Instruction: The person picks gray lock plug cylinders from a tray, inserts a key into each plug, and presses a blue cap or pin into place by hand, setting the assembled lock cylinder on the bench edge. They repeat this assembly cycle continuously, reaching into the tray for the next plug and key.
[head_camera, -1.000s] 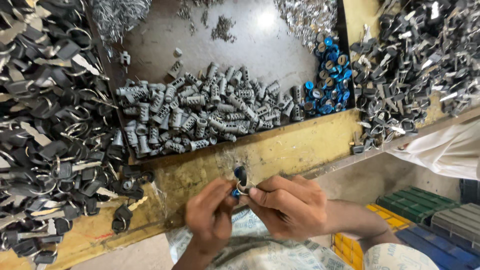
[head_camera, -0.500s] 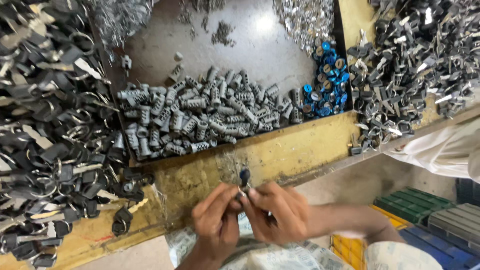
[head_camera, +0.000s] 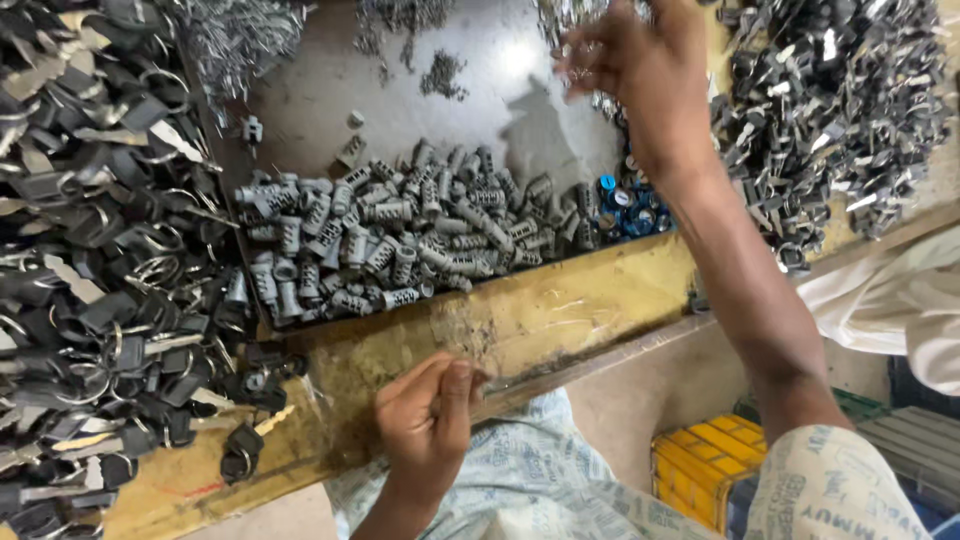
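Nearest the camera, the left hand (head_camera: 430, 420) sits low against the yellowed front edge of the counter (head_camera: 560, 310), just below the heap of grey lock cylinders (head_camera: 400, 240); its fingers (head_camera: 455, 385) are pinched together, thumb against fingertips, as if around something small, though whatever they may hold is hidden, so I cannot tell what it is. The wrist is bent up from a patterned cloth on the lap. To the left of the cylinder heap lies a deep pile of black-headed keys on rings (head_camera: 100, 280), spilling to the counter edge. To do the reach well, I judge the left hand should keep its pinch steady and level by the edge while the other hand picks one piece cleanly, not a clump, and avoids sweeping the blue caps (head_camera: 625, 205) that lie at the right end of the cylinder heap. The right hand (head_camera: 640, 60) is stretched far over the tray, beyond and to the right of the cylinder heap, forearm running diagonally up from the lower right; it is motion-blurred, its fingers loosely curled and slightly apart above small silvery parts (head_camera: 590, 30), with nothing clearly gripped. Further right of it, dark metal pieces (head_camera: 840, 110) are piled.
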